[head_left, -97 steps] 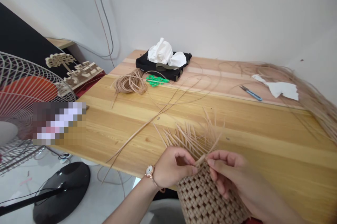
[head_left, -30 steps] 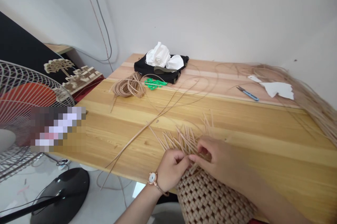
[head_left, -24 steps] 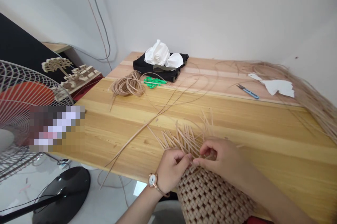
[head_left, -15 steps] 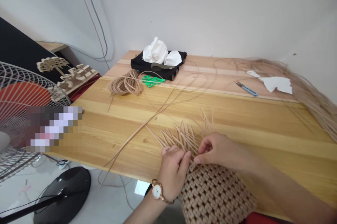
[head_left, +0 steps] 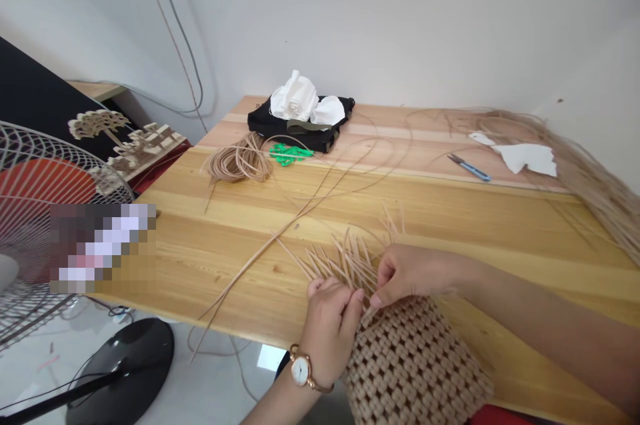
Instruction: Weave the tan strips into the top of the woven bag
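A light-brown woven basket [head_left: 417, 358] with an open lattice pattern lies at the table's front edge, its loose strand ends [head_left: 350, 258] fanning out over the wood. My left hand [head_left: 333, 318], with a watch on its wrist, is closed over the basket's upper left rim, thumb pressed against it. Just to the right, my right hand [head_left: 405, 275] pinches a strand at the rim between thumb and fingers. The two thumbs are close together. The exact strands under the left fingers are hidden.
A coil of cane [head_left: 240, 160], a green tangle [head_left: 290, 154] and a black bag [head_left: 300, 135] with white paper [head_left: 295, 97] lie at the back. Blue snips [head_left: 470, 167] and long strands [head_left: 595, 192] lie right. A fan [head_left: 45, 212] stands left.
My right wrist and forearm have risen slightly, while its fingers stay at the rim. The left hand has barely moved.
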`<state>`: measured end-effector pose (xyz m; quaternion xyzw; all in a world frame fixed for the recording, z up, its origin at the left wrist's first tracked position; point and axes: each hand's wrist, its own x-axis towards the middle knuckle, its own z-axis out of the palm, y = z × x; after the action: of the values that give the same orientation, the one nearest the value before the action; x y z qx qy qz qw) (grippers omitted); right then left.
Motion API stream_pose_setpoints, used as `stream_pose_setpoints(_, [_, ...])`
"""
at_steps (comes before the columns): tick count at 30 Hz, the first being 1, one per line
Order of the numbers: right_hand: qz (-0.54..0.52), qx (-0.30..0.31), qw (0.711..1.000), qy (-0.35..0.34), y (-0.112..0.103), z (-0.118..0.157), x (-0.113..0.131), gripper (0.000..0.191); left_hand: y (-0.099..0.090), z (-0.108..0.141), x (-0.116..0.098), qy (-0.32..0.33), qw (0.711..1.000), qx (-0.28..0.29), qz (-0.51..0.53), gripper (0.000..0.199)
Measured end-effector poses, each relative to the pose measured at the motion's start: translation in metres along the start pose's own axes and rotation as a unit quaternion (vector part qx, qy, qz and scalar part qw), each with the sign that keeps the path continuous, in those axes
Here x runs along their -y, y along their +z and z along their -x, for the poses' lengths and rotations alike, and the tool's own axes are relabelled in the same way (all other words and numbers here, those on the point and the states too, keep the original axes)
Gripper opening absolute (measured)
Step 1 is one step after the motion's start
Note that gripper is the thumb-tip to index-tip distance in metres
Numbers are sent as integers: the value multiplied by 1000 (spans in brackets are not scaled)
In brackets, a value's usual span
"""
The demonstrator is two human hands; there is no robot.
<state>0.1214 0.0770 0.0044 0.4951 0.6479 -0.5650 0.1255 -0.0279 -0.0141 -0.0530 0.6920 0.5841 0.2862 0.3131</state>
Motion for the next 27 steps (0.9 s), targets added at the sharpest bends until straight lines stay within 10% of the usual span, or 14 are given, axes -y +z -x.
stream_pose_setpoints(16, [-122, 166, 978, -31, -3, -8, -2, 29, 3, 0, 4, 19, 999, -30, 26, 32])
stream_pose_setpoints(27, [-58, 86, 993, -55, 4, 2, -5, 25, 3, 1, 5, 20, 999, -23, 31, 34])
